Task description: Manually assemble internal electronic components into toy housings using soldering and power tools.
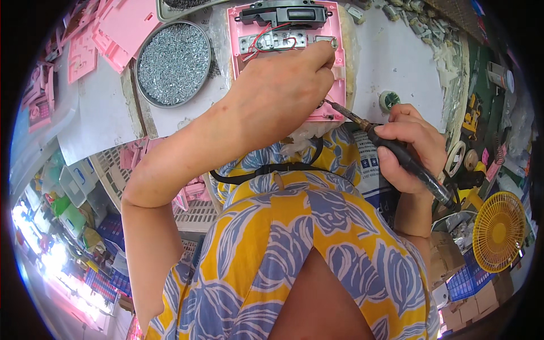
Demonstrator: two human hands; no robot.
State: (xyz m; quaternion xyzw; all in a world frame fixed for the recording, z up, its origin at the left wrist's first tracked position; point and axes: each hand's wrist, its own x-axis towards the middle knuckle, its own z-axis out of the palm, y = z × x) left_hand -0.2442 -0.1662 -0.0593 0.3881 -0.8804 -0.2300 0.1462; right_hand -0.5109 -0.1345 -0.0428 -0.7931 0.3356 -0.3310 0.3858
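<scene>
In front of me lies a pink plastic housing [339, 85] on crinkled clear wrap. Across its far end sits a black module [292, 15], with a silvery metal strip [277, 39] and thin red wires [262, 38] just nearer. My left hand [277, 93] reaches over the housing with fingers closed at its right side; whatever they pinch is hidden. My right hand [416, 141] grips a soldering iron [399, 156] by its dark handle. The iron's tip points left, over the housing's near right part, close beneath my left fingers. What the tip touches is too small to tell.
A round metal tray of small screws [173, 63] stands left of the housing. Pink plastic panels [122, 31] pile up at far left. Right of the housing is a small green-topped roll [389, 100]; small metal parts [422, 25] lie beyond. A yellow fan [498, 231] stands at right.
</scene>
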